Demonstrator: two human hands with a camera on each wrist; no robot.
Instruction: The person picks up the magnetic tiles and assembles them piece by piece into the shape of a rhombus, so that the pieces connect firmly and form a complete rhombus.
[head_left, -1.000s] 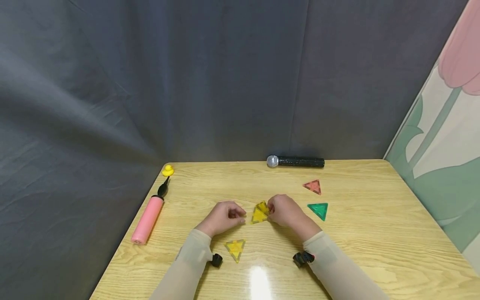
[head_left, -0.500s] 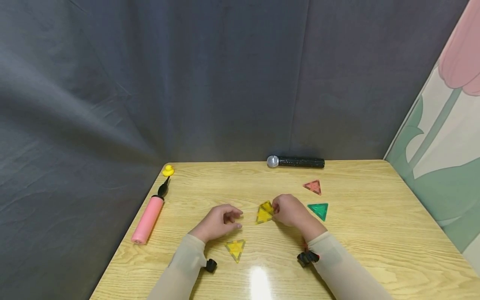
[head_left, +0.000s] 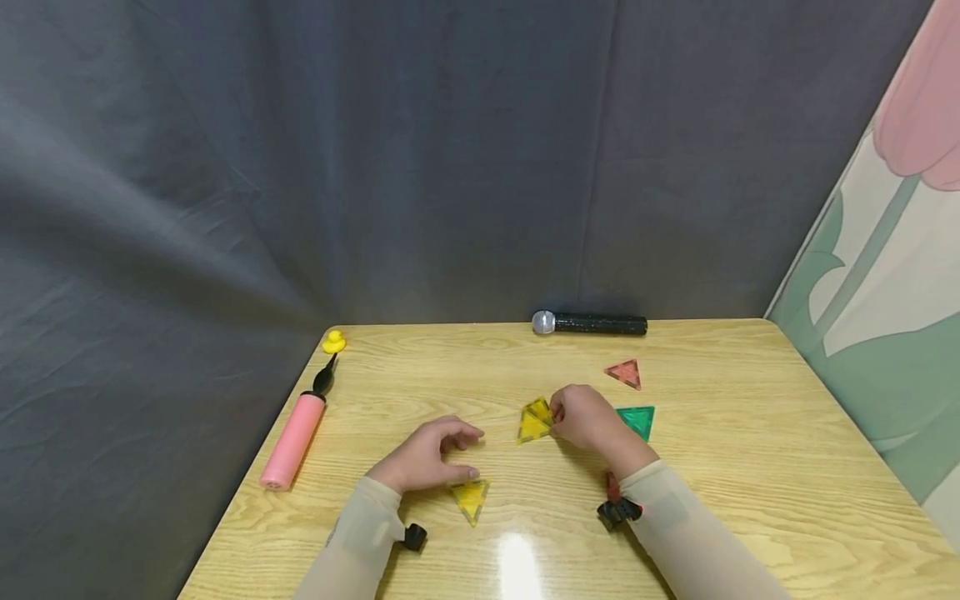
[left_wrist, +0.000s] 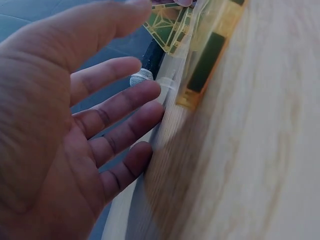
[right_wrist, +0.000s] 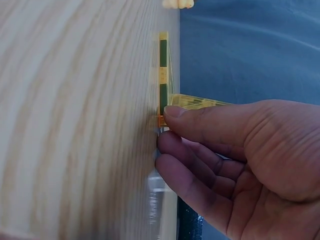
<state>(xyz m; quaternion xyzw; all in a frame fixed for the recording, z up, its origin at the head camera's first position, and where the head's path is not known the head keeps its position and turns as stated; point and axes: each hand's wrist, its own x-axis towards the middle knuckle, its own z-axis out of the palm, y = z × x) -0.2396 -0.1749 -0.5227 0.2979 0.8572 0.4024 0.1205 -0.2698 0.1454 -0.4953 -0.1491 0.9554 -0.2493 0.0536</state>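
My right hand (head_left: 587, 418) pinches a pair of yellow triangular magnetic tiles (head_left: 533, 423) between thumb and fingers. In the right wrist view one tile lies flat along the tabletop with its edge (right_wrist: 163, 75) showing, and the other tile (right_wrist: 197, 101) sticks up at an angle from it. To the left, my left hand (head_left: 429, 454) holds nothing; its fingers (left_wrist: 125, 105) are spread and slightly bent, thumb apart. Just under its thumb, a single yellow triangular tile (head_left: 471, 502) lies flat on the table, partly overlapped in the head view.
Beyond my right hand lie a green triangular tile (head_left: 636, 421), partly covered by it, and a red triangular tile (head_left: 625, 373). Another red piece (head_left: 612, 485) shows beside the right wrist. A microphone (head_left: 592, 323), rubber duck (head_left: 334, 342) and pink hand pump (head_left: 294, 442) line the edges.
My right hand has shifted to the right, carrying the pair of yellow tiles along. My left hand has drawn back left and toward me, its thumb and fingers spreading wider.
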